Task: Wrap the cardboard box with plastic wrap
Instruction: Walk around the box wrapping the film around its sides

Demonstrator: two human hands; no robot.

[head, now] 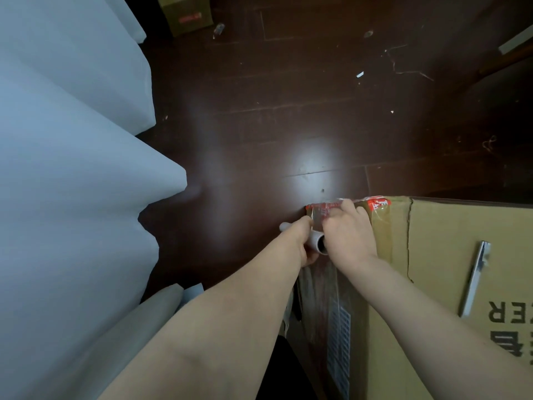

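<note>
Dark brown wooden plank floor [288, 96] fills most of the view, littered with small scraps. White draped fabric [72, 168] bounds the left side.

Large tan cardboard box [447, 255] sits at lower right on the floor; brown tape runs along its near-left edge and a red-printed strip marks the far corner. Clear plastic wrap [320, 287] is stretched over the box's left side face, glossy and faintly wrinkled.

Left hand [302, 241] is curled around a grey cardboard-core roll of wrap [317, 243], held just off the box's far-left corner. Right hand [347, 229] presses fingers down on the film at that corner, flat against the box top.

Slim silver utility knife [474, 280] lies loose on the box top, apart from both hands.

Risk, judged: if the right hand lifts before the film clings, tension from the roll would likely pull the wrap off the corner. Pulling too hard across the sharp corner could tear the film. Shifting the box could slide the knife off.
</note>
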